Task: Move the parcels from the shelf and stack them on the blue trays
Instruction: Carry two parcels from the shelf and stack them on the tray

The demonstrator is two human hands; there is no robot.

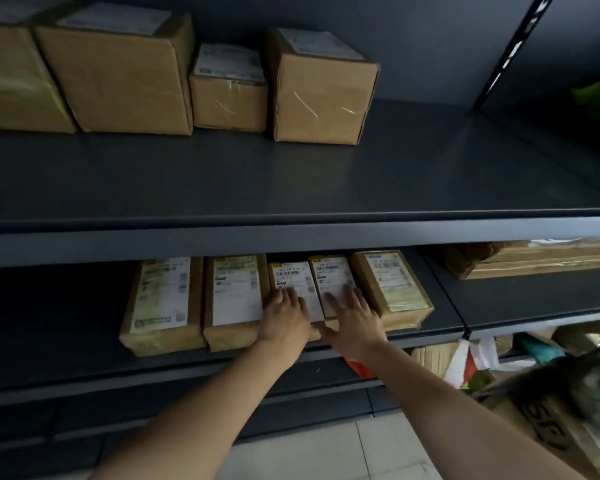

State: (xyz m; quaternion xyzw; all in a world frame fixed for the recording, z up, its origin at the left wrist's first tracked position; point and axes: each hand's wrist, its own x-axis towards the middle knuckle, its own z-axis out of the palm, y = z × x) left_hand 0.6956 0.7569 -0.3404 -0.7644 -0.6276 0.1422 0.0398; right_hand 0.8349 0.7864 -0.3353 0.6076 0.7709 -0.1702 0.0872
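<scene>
Parcel stockroom — dark shelves (291, 181), labelled parcels (236, 299)

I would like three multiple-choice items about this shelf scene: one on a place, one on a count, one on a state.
1. Where do both hands rest?
A. upper shelf boxes
B. two narrow middle parcels, lower shelf
C. floor

2. How many boxes stand on the upper shelf?
A. two
B. four
C. seven

3. How are the fingers?
A. spread flat
B. clenched
C. holding a lifted parcel

Key: 1 B, the left hand and right hand lie on the middle parcels. 2 B, four upper boxes show. 3 A, the fingers lie flat on the labels.
</scene>
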